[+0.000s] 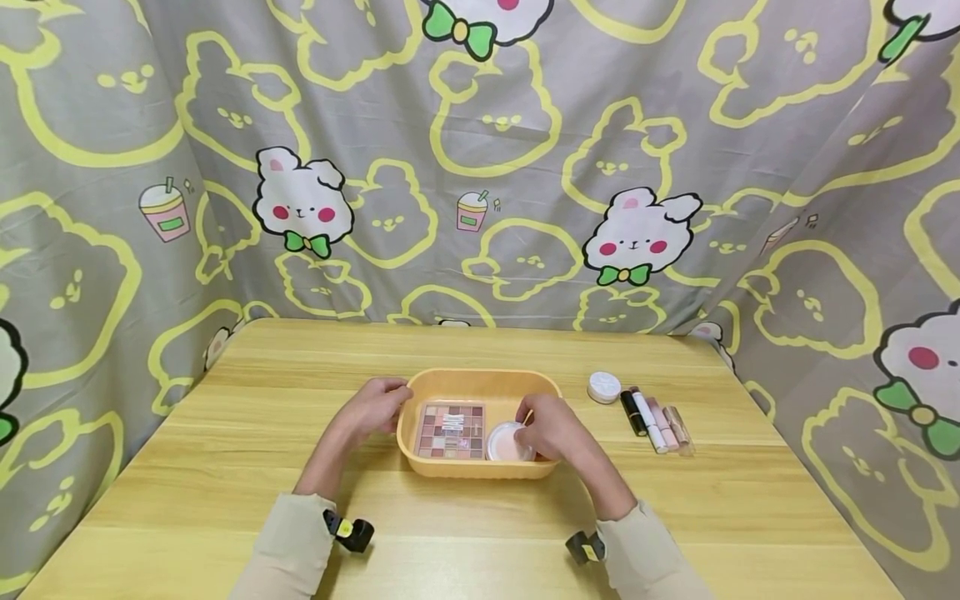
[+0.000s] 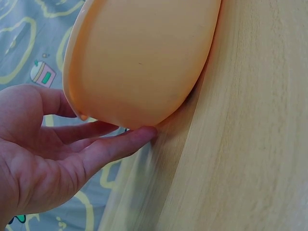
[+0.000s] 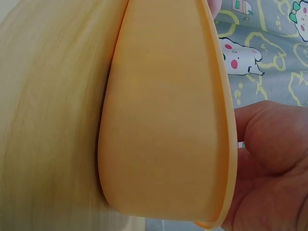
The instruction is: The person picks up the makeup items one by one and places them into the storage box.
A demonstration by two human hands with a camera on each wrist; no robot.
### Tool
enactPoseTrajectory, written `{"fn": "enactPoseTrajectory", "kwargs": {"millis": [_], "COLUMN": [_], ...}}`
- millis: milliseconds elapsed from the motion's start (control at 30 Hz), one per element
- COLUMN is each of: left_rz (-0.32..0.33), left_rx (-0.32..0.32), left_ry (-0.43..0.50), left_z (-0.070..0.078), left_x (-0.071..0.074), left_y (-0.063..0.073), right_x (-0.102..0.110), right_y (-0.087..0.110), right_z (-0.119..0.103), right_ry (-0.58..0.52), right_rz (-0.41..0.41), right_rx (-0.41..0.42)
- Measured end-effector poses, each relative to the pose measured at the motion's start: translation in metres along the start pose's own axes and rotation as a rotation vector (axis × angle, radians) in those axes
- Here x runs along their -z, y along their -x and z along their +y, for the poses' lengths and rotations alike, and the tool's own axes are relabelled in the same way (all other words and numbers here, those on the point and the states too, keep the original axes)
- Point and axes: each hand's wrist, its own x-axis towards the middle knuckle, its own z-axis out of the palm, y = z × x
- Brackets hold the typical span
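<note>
An orange plastic basket stands on the wooden table. Inside, at its left, lies an eyeshadow palette with many small coloured pans. Beside the palette is a round powder compact with a pale pink face and a white rim. My right hand reaches over the basket's right side and holds the compact by its edge; in the right wrist view the basket wall hides the fingertips. My left hand touches the basket's left end from outside. Its fairly straight fingers rest against the wall and rim.
Right of the basket sits a small white round jar. Near it lie a black tube, a white tube and pinkish lipstick-like tubes. A patterned curtain surrounds the table's back and sides.
</note>
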Motion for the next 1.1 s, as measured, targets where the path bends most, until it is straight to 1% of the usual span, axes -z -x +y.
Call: {"fn": "enactPoseTrajectory", "kwargs": {"millis": [133, 267, 400, 500, 633, 767, 1100], "left_rz": [0.001, 0.005, 0.006, 0.007, 0.007, 0.004, 0.008], "left_rx": [0.005, 0.007, 0.008, 0.014, 0.018, 0.018, 0.009], "left_ry": [0.002, -0.006, -0.024, -0.025, -0.033, -0.037, -0.037], "left_z": [0.0002, 0.0006, 0.0006, 0.0005, 0.001, 0.0018, 0.0012], "left_x": [0.0007, 0.0013, 0.0017, 0.0016, 0.0013, 0.0004, 0.0006], "left_y": [0.0, 0.0004, 0.0005, 0.0004, 0.0006, 0.0006, -0.0006], "right_x": [-0.001, -0.003, -0.0045, -0.0054, -0.0064, -0.007, -0.0091], "right_y": [0.0003, 0.0003, 0.0015, 0.0019, 0.0013, 0.0004, 0.0005], "right_z": [-0.0009, -0.0028, -0.0038, -0.0035, -0.0034, -0.0034, -0.004], "right_ry": [0.018, 0.018, 0.001, -0.014, 0.01, 0.05, 0.079], "right_rz": [0.011, 0.007, -0.006, -0.036, -0.044, -0.026, -0.041], "right_rx": [0.029, 0.038, 0.025, 0.002, -0.002, 0.003, 0.001]}}
